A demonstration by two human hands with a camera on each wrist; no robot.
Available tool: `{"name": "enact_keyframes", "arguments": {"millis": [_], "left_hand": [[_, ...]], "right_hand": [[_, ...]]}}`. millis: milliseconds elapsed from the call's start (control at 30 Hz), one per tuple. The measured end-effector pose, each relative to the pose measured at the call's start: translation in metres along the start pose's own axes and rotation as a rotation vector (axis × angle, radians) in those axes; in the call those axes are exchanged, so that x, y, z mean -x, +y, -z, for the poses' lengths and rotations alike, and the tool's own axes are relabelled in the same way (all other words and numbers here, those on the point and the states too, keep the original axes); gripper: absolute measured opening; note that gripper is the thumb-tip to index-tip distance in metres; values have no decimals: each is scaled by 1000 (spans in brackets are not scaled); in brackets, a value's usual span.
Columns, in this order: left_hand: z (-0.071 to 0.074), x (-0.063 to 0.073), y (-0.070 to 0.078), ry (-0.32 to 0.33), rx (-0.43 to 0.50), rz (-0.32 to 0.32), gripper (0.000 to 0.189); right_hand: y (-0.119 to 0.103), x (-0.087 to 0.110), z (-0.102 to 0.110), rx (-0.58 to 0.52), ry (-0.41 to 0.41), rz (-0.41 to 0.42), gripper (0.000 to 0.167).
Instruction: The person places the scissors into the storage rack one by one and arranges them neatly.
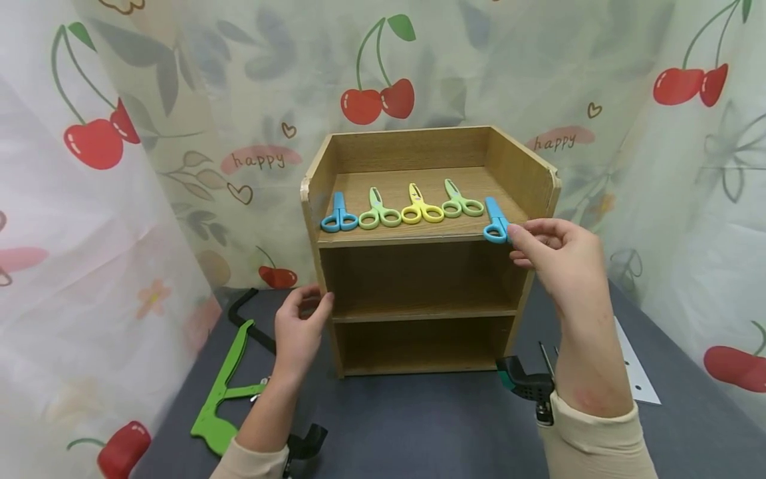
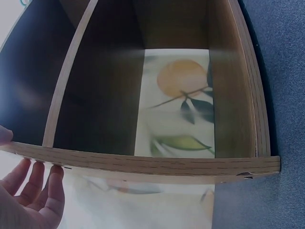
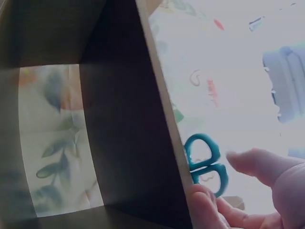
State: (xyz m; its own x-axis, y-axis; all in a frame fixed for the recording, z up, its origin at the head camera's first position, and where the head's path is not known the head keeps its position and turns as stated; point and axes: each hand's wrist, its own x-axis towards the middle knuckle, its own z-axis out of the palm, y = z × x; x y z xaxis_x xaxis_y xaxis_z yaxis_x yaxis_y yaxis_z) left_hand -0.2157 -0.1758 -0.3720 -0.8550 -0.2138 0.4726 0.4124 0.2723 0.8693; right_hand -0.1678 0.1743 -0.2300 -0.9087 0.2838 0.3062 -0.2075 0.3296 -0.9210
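Note:
A small wooden shelf unit (image 1: 419, 313) stands ahead of me. On its top board, blue scissors (image 1: 339, 216), green scissors (image 1: 379, 213), yellow scissors (image 1: 421, 207) and more green scissors (image 1: 461, 201) lie in a row, handles toward me. At the row's right end lie other blue scissors (image 1: 494, 223). My right hand (image 1: 562, 256) is at their handles; in the right wrist view its thumb (image 3: 255, 164) stands apart from the blue handle loops (image 3: 221, 179), with fingertips beside them at the board's edge. My left hand (image 1: 304, 326) holds the unit's left side panel (image 2: 143, 164), thumb and fingers on opposite faces.
A green-framed saw-like tool (image 1: 224, 386) with a black bar lies on the dark table (image 1: 407, 426) at the left. A white sheet with dark dots (image 1: 637, 372) lies at the right, partly behind my right forearm. Cherry-printed cloth (image 1: 377, 60) surrounds the table.

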Motion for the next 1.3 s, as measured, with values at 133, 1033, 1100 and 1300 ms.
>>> {"name": "enact_keyframes", "arguments": {"millis": [133, 1033, 1100, 1300], "left_hand": [[0, 0, 1, -1, -1, 4, 31], [-3, 1, 0, 0, -2, 3, 29], [-3, 0, 0, -1, -2, 1, 29], [-2, 0, -1, 2, -4, 3, 30]], "right_hand": [[4, 7, -3, -60, 1, 28, 47], [3, -11, -29, 413, 298, 156, 37], [0, -14, -28, 448, 286, 151, 35], [-7, -19, -25, 548, 260, 130, 35]]}}
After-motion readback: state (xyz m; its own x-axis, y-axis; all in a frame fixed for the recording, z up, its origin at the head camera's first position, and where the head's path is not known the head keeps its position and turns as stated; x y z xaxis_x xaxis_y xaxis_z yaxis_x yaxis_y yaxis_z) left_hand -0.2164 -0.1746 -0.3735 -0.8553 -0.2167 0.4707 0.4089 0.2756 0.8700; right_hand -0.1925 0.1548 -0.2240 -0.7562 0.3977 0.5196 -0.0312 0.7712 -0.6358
